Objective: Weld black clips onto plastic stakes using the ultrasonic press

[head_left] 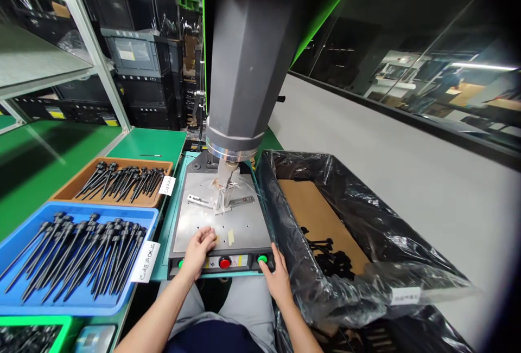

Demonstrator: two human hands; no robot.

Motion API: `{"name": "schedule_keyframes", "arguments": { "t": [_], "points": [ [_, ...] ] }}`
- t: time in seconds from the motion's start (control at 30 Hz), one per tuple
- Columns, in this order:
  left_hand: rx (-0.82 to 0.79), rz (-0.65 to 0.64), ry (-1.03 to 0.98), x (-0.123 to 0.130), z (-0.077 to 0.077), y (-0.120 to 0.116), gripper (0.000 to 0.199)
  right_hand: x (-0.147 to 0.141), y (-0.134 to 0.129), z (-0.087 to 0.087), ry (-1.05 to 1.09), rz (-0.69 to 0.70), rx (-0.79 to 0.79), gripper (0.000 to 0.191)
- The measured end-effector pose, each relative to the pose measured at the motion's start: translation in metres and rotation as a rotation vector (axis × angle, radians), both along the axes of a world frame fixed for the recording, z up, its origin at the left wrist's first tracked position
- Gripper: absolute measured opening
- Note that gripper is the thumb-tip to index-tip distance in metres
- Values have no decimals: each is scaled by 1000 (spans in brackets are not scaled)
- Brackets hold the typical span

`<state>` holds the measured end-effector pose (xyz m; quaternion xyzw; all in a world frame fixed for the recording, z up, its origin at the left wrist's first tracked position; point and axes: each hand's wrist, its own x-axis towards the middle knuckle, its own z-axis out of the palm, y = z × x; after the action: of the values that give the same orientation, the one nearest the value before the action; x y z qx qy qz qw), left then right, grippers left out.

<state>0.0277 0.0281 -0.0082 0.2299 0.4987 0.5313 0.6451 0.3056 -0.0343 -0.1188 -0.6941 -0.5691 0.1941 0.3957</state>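
Note:
My left hand (200,249) rests at the front edge of the metal plate (240,233), its fingers curled in and nothing visible in them. Close to its wrist is the left green button (181,263), partly covered. My right hand (277,274) has its thumb on the right green button (262,259), with the fingers stretched along the base's right side. Between the hands sits a red button (224,262). At the plate's middle, a metal tool tip (226,174) of the large grey machine head (248,71) comes down onto a small fixture (222,201); any part there is hard to make out.
On the left, a blue tray (146,217) and an orange tray (61,193) hold many black rod-like parts with round heads. A green-rimmed bin (67,328) stands nearer. To the right is a black plastic-lined box (345,179) with cardboard and black parts.

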Motion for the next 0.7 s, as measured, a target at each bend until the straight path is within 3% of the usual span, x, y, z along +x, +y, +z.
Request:
{"name": "schedule_keyframes", "arguments": {
  "t": [0.2,0.3,0.4,0.57,0.7],
  "points": [
    [-210,-84,-536,27,20,48,26,-3,-2,5,25,-21,0,67],
    [-255,-26,-697,34,23,64,21,-2,-1,5,38,-20,14,67],
    [-278,64,-733,32,24,71,6,1,2,9,62,-25,35,62],
    [-184,125,-737,7,32,63,10,-14,17,40,68,-165,203,48],
    [-39,157,-732,-11,45,55,17,-57,47,73,237,26,205,38]
  ]
}}
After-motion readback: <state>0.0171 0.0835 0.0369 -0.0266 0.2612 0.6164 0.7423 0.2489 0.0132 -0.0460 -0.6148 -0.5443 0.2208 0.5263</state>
